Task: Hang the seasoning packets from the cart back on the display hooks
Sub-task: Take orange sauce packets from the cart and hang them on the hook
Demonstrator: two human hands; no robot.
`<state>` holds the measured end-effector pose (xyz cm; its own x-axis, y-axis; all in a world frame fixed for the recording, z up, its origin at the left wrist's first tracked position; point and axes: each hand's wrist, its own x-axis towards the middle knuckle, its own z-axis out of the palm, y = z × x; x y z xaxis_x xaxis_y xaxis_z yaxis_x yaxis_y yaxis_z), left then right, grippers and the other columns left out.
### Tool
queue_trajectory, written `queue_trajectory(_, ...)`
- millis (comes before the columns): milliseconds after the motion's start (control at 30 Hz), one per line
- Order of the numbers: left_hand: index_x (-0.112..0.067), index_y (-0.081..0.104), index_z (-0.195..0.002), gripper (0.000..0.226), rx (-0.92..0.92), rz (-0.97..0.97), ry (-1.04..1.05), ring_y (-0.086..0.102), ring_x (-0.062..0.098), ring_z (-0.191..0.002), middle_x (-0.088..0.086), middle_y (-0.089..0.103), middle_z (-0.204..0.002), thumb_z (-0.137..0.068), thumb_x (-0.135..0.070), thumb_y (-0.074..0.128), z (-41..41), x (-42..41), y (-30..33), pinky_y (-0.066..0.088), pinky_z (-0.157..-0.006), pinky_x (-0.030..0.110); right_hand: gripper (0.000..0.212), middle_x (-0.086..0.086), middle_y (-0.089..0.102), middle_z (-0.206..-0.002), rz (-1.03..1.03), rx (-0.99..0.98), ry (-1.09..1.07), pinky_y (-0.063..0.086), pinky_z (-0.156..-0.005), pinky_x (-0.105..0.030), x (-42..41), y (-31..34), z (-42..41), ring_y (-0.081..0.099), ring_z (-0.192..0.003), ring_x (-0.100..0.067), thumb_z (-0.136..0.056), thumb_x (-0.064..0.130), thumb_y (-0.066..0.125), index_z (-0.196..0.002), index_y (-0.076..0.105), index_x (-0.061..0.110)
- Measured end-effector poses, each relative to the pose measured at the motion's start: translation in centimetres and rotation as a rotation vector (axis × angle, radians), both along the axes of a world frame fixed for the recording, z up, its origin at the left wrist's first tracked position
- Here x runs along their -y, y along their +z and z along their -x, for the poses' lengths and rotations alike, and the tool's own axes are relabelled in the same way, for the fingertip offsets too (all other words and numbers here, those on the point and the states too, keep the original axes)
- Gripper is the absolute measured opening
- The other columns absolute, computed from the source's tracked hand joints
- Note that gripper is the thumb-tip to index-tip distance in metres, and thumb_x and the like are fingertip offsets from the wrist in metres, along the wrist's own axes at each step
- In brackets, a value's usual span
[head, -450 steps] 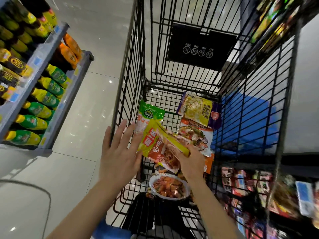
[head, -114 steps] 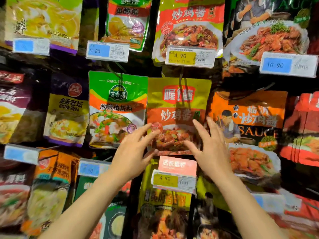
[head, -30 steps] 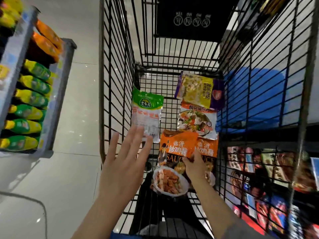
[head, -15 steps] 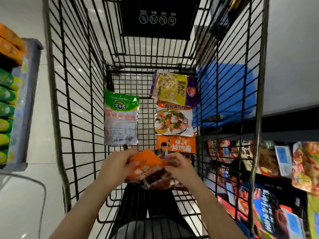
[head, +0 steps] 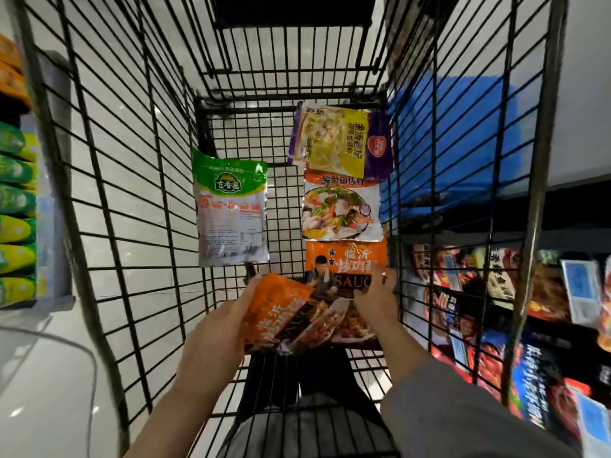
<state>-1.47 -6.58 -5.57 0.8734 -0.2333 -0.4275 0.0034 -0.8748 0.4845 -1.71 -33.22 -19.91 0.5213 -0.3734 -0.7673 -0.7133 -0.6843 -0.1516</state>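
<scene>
I look down into a black wire cart [head: 132, 200]. My left hand [head: 224, 328] grips an orange sauce packet [head: 284, 312], lifted and tilted at the near end of the cart. My right hand [head: 377, 295] reaches down with fingers spread onto a second orange sauce packet [head: 347, 262] that lies on the cart floor. Farther in lie a packet with a fish-dish picture [head: 340, 209], a yellow and purple packet [head: 340, 140] and, on the left, a green-topped white packet [head: 231, 209].
On the right, beyond the cart's wire wall, hang rows of seasoning packets on the display [head: 489, 292], with a blue object [head: 446, 143] farther off. A shelf of green and yellow bottles [head: 16, 213] stands on the left. Pale floor tiles show through the wire.
Half a second ago both hands held the orange packet. Now only my left hand holds it, and my right hand has moved forward onto the second orange packet on the cart floor.
</scene>
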Motion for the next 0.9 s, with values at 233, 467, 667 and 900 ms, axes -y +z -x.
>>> queue_trajectory(233, -0.046, 0.048, -0.124, 0.059, 0.009, 0.142, 0.193, 0.062, 0.011, -0.074, -0.013, 0.067, -0.083, -0.081, -0.01, 0.067, 0.2, 0.7, 2.8, 0.05, -0.067, 0.03, 0.085, -0.011, -0.012, -0.153, 0.028, 0.04, -0.006, 0.046, -0.09, -0.033, -0.6, -0.4, 0.5, 0.044, -0.122, -0.04, -0.082, 0.034, 0.064, -0.147, 0.008, 0.03)
queue_trajectory(467, -0.019, 0.069, -0.104, 0.028, 0.133, 0.013, 0.27, 0.065, 0.02, -0.073, -0.004, 0.069, -0.085, -0.084, -0.024, 0.05, 0.3, 0.2, 3.5, 0.045, -0.062, 0.027, 0.088, -0.015, 0.034, -0.137, -0.137, 0.19, -0.325, 0.04, -0.094, -0.037, -1.9, -0.9, 1.3, 0.047, -0.117, -0.035, -0.075, 0.017, 0.072, -0.142, 0.017, 0.033)
queue_trajectory(667, -0.02, 0.066, -0.1, 0.023, 0.157, -0.146, 0.175, 0.065, 0.027, -0.066, -0.001, 0.069, -0.08, -0.081, -0.018, 0.053, 1.0, 1.0, 2.8, 0.05, -0.052, 0.033, 0.08, -0.005, 0.056, -0.122, -0.266, 0.206, -0.664, 0.042, -0.094, -0.038, -2.2, -1.4, -1.0, 0.054, -0.112, -0.024, -0.078, 0.025, 0.072, -0.141, 0.023, 0.019)
queue_trajectory(900, -0.02, 0.067, -0.099, 0.018, 0.145, -0.196, 0.303, 0.063, 0.025, -0.073, -0.002, 0.068, -0.084, -0.084, -0.011, 0.063, 0.3, 1.2, 2.5, 0.037, -0.057, 0.027, 0.053, -0.002, 0.057, -0.122, -0.644, 0.073, -0.929, 0.044, -0.094, -0.039, -4.1, -1.3, -3.2, 0.054, -0.11, -0.023, -0.078, 0.028, 0.074, -0.124, 0.05, 0.018)
